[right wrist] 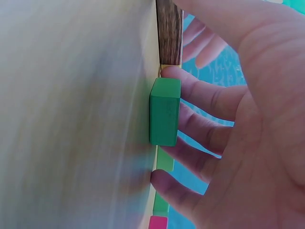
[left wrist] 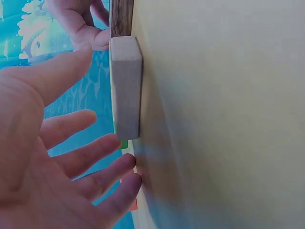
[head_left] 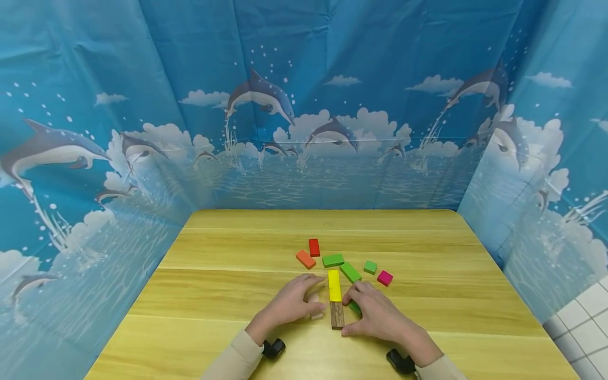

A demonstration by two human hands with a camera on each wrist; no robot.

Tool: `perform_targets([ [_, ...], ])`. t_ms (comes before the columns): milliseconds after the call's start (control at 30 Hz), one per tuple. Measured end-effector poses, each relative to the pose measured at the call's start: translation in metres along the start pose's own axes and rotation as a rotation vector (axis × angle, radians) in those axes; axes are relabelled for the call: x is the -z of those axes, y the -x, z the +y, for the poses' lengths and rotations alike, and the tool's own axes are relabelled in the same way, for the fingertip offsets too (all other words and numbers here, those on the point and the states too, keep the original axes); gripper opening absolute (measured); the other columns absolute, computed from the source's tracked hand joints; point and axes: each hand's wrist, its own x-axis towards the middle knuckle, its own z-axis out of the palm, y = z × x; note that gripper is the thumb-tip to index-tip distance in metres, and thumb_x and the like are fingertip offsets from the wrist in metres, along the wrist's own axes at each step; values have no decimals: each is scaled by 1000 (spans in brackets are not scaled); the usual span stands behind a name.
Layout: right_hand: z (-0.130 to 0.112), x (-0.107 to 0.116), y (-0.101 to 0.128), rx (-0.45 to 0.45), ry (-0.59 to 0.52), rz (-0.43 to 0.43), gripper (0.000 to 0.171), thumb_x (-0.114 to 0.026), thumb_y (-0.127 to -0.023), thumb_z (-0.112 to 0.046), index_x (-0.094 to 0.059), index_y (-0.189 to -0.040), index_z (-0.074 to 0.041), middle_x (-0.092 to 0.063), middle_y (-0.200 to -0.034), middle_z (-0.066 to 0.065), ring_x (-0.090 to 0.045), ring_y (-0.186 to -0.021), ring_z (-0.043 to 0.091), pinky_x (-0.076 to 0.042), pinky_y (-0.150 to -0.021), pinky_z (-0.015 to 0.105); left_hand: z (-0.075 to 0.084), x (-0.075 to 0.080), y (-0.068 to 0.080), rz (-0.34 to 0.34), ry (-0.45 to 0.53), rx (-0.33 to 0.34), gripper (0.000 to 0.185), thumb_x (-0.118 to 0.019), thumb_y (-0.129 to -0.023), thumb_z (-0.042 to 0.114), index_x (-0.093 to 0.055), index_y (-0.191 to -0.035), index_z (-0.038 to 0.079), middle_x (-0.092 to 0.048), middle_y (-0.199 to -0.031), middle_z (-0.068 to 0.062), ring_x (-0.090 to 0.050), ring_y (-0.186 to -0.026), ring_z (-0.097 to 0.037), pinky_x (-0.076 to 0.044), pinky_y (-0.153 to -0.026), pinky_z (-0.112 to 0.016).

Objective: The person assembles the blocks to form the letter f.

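A yellow block (head_left: 334, 285) and a dark brown wooden block (head_left: 336, 315) lie end to end on the table. My left hand (head_left: 295, 298) is to their left, fingers spread around a pale wood block (left wrist: 127, 90); in the left wrist view its fingertips stand apart from that block. On the other side, my right hand (head_left: 375, 311) has its thumb right at the brown block's near corner and the index fingertip beside the brown-yellow joint. A green block (right wrist: 165, 112) sits under the right palm, partly hidden in the head view.
Beyond the hands lie a red block (head_left: 314, 247), an orange block (head_left: 306, 259) and two green blocks, one flat (head_left: 333, 260) and one slanted (head_left: 350, 272). Farther right are a small green block (head_left: 370, 267) and a pink block (head_left: 385, 278). A dolphin-print curtain (head_left: 304, 174) surrounds the wooden table (head_left: 204, 295).
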Motion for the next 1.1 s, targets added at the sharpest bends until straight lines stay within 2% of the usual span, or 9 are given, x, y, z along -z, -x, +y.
perform_targets([
  [233,3,3,0,-5,-20,-7,63,-81,-71,-67,-66,-113,-22,-53,-112,-9,-49,-107,13,-48,-88,42,-5,-4,6,45,-16,13,71,-76,-88,49,-54,-147,16,-56,-140,3,-52,-128,-18,-43,-106,-44],
  [367,5,6,0,-7,-48,-6,66,-82,-72,-64,-65,-118,-20,-54,-114,-8,-49,-108,13,-48,-91,43,-6,-6,7,48,-4,40,71,-77,-86,50,-56,-145,16,-57,-141,3,-50,-131,-19,-41,-108,-44],
  [633,5,9,-1,-50,-116,8,74,-77,-83,-57,-54,-141,-16,-57,-123,-3,-51,-107,12,-49,-90,43,-9,-8,7,56,-64,17,68,-79,-84,51,-62,-138,14,-59,-138,2,-50,-131,-20,-42,-108,-43],
  [767,6,10,-2,-26,-108,2,78,-73,-88,-56,-47,-151,-18,-52,-141,2,-50,-126,22,-47,-98,51,-9,-8,6,40,-90,29,70,-79,-83,55,-63,-137,14,-57,-140,0,-49,-133,-21,-41,-108,-44],
  [867,7,9,-3,11,-107,-13,79,-70,-91,-53,-42,-155,-19,-37,-159,5,-37,-142,31,-39,-107,58,-8,-6,7,22,-98,43,74,-80,-81,56,-63,-137,11,-56,-142,-1,-47,-134,-22,-40,-110,-44],
  [967,8,8,-3,48,-105,-36,77,-68,-94,-51,-39,-157,-18,-27,-164,4,-30,-146,35,-34,-109,61,-7,-4,7,4,-111,51,77,-82,-78,56,-63,-137,9,-55,-142,-2,-46,-135,-22,-39,-110,-43],
  [1100,9,5,-3,79,-70,-50,75,-65,-96,-50,-39,-157,-17,-27,-165,2,-32,-146,34,-35,-109,60,-8,-3,7,-10,-132,53,78,-83,-77,55,-64,-136,9,-56,-142,0,-46,-136,-21,-39,-110,-42],
])
